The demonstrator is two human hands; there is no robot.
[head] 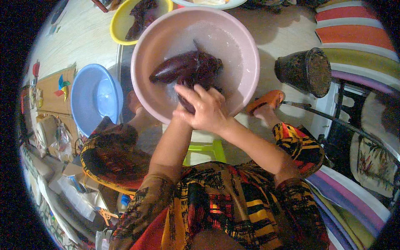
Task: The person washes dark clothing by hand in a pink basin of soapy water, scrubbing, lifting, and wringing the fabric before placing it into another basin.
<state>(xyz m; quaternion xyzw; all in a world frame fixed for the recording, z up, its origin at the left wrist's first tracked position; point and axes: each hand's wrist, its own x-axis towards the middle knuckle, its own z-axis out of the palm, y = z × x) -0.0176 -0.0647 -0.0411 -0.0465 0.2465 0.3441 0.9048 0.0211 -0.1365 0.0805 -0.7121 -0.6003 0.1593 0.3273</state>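
Observation:
A pink plastic basin (135,65) stands in front of me, holding cloudy, sudsy water. A soaked dark maroon cloth (175,67) lies bunched in it, with one smooth bulge on the left and folds on the right. Over the basin's near side, my right hand (207,107) is on a near part of the cloth; dark fabric shows between its thumb and fingers. My left hand (180,113) is beneath the right one at the near rim. Most of it is hidden, so its grip cannot be seen.
A yellow basin (115,29) with dark wet cloth stands beyond, at the upper left. To the left is a blue basin (78,97). A dark pot (292,70) lies tipped at the right. A green plastic stool (220,151) is below my forearms.

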